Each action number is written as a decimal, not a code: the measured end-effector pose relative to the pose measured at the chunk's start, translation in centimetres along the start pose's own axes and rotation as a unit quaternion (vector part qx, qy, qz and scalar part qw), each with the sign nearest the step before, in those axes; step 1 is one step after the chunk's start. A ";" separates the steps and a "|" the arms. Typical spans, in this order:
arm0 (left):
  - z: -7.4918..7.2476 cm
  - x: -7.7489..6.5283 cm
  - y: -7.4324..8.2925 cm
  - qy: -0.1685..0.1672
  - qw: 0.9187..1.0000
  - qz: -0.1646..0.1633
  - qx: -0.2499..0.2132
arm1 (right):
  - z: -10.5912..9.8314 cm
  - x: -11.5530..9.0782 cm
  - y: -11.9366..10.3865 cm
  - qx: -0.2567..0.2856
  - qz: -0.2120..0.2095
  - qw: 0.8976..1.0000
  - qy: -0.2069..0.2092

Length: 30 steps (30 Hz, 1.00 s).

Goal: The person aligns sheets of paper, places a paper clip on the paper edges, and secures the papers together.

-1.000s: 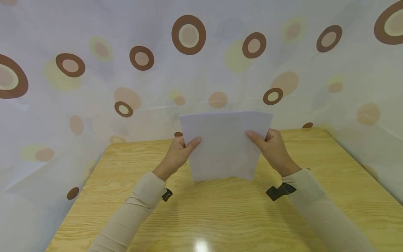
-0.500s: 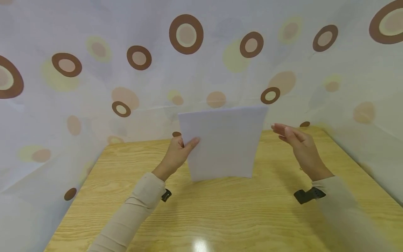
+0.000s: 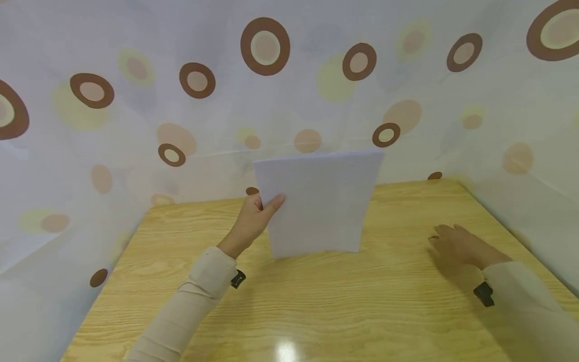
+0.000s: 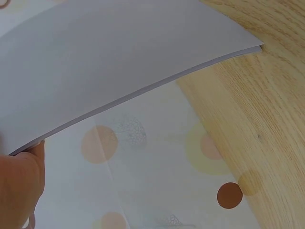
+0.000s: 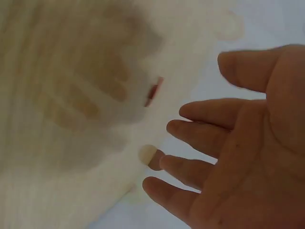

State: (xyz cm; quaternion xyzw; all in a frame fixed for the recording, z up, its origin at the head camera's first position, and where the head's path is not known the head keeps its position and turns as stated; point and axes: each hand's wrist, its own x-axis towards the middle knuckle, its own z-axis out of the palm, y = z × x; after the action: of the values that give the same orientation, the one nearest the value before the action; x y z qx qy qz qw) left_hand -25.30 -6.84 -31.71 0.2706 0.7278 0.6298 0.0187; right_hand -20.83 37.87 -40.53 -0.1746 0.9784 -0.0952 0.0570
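Observation:
A stack of white paper sheets (image 3: 321, 206) stands upright over the middle of the table. My left hand (image 3: 249, 221) grips its left edge, thumb on the near face and fingers mostly hidden behind. Seen from the left wrist, the stack (image 4: 124, 57) bends slightly and its layered edge shows. My right hand (image 3: 463, 246) is over the right part of the table, palm down. In the right wrist view its fingers (image 5: 195, 133) are spread and hold nothing. Close to those fingertips lies a small, thin, dark-reddish piece (image 5: 153, 92), too blurred to tell its kind.
The light wooden table (image 3: 289, 301) runs back to a white sheet (image 3: 289, 115) with brown and pastel circles, which hangs behind and at both sides. A black strap (image 3: 484, 294) is on the right wrist and another band (image 3: 237, 278) on the left.
My right hand has let go of the stack's right edge and moved right and down toward the small piece on the table. The left hand still holds the paper in nearly the same place.

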 end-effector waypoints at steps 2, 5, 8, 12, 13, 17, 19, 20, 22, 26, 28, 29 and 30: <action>0.1 0.0 0.0 -0.003 1.000 0.002 -0.002 | 0.8 -0.1 0.3 -0.036 -0.023 0.999 -0.017; 0.1 0.1 0.0 -0.002 1.000 0.006 -0.001 | 1.7 -0.1 0.3 -0.002 -0.015 1.000 -0.020; 0.2 0.1 0.0 -0.002 1.000 0.005 -0.001 | 2.1 -0.4 0.0 0.104 0.048 0.993 -0.027; 0.3 0.1 0.1 0.000 1.000 0.004 0.006 | 2.1 -0.7 -0.5 0.138 0.080 0.986 -0.043; 0.3 0.1 0.2 0.001 1.000 0.003 0.008 | 2.2 -0.7 -0.7 0.138 0.078 0.986 -0.043; 0.3 0.1 0.2 0.002 1.000 -0.002 0.014 | 2.5 -1.1 -1.4 0.142 0.077 0.986 -0.043; 0.3 0.0 0.3 0.002 1.000 -0.006 0.016 | 2.7 -1.3 -2.1 0.130 0.069 0.988 -0.039; 0.3 0.0 0.3 0.001 1.000 -0.008 0.017 | 2.7 -1.3 -2.5 0.123 0.069 0.989 -0.039; 0.2 -0.1 0.3 0.002 1.000 -0.012 0.017 | 2.9 -1.4 -3.3 0.109 0.068 0.991 -0.037; 0.1 -0.2 0.4 0.001 1.000 -0.013 0.018 | 3.3 -1.8 -5.0 0.072 0.050 0.996 -0.032; 0.1 -0.3 0.4 0.004 1.000 -0.014 0.021 | 3.4 -2.1 -6.0 0.061 0.036 0.997 -0.028; 0.1 -0.3 0.5 0.004 1.000 -0.014 0.022 | 3.6 -2.3 -6.4 0.055 0.027 0.998 -0.025; 0.2 -0.3 0.5 0.006 1.000 -0.014 0.024 | 3.6 -2.5 -6.9 0.051 0.020 0.998 -0.025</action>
State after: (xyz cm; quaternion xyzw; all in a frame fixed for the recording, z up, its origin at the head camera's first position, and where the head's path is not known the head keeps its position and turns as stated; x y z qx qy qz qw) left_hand -24.81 -6.78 -31.35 0.2568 0.7465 0.6135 0.0170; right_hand -15.65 31.79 -42.47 -0.1538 0.9738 -0.1398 0.0927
